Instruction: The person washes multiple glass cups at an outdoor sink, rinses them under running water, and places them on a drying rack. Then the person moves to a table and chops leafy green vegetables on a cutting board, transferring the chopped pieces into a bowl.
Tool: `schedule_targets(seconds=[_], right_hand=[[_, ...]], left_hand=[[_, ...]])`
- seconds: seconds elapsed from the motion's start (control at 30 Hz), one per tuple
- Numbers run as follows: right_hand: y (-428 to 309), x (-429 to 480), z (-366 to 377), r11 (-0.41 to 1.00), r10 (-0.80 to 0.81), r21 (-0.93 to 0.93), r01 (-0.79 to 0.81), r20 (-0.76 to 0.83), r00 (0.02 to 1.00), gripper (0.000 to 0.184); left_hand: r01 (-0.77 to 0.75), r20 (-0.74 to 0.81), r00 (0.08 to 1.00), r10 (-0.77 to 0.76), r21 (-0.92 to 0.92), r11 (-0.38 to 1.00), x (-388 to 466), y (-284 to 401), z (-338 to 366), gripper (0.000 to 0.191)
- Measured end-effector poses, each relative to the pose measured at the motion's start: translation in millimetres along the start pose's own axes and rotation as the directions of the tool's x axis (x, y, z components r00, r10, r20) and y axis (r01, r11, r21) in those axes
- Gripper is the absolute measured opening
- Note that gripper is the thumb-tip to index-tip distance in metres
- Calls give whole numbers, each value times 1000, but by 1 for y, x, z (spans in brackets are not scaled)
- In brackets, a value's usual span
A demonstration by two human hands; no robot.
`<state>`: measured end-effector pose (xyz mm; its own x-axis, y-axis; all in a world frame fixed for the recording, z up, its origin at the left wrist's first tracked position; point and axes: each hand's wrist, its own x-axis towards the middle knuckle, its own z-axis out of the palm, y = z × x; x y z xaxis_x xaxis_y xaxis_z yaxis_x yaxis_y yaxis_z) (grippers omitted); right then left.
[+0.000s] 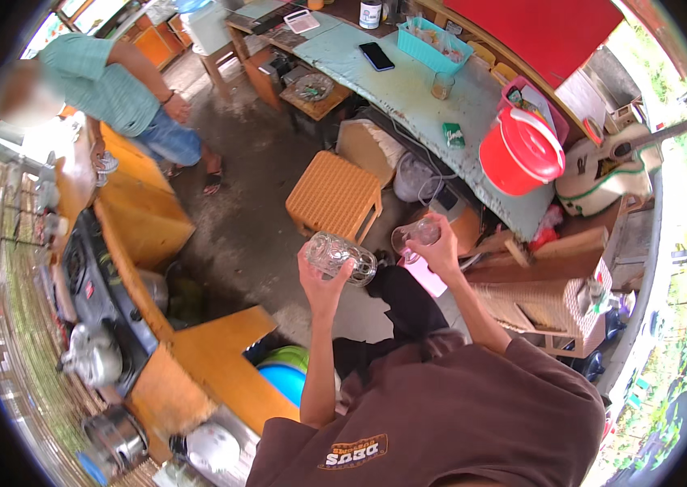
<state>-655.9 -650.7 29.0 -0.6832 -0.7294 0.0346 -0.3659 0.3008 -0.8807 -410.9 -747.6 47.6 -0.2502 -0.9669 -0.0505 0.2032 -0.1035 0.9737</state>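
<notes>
My left hand (324, 280) grips a clear patterned glass mug (343, 259), tilted on its side with one end pointing up and left. In my right hand (437, 246) is a clear drinking glass (411, 237), also tipped, its wide end towards the left. The two glasses are apart, held in the air in front of my body. Just beyond the mug stands an orange-brown woven-pattern plastic stool (337, 192). Fingers partly cover both glasses, and I cannot tell whether either contains anything.
A pale blue table (343, 52) carries a red lidded bucket (520, 152), a turquoise basket (431, 45), a phone (377, 56) and a glass (442, 85). At left, another person (106, 85) bends by a wooden counter (142, 195). A gas stove (90, 274) and kettle (94, 353) are nearer. A guitar (605, 170) leans right.
</notes>
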Motion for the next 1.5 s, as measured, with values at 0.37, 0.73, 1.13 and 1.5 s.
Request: schedule_targets(seconds=[0.37,0.73,1.13,1.5], right_hand=[[132,180,139,983,-95,-168,76,-110,989,72],[313,313,224,963,-232,-10,271,-547,804,73],[307,440,249,882,-450,-63,467,-405,796,68],[315,633,281,756,-637,-500,422,-414,651,77]], left_hand=[[-97,199,975,96,-7,995,261,-187,37,79],[-429,423,810,407,-46,902,466,-354,157,78],[-424,165,906,390,316,849,502,-384,132,80],[-482,111,876,470,277,831,492,-395,136,74]])
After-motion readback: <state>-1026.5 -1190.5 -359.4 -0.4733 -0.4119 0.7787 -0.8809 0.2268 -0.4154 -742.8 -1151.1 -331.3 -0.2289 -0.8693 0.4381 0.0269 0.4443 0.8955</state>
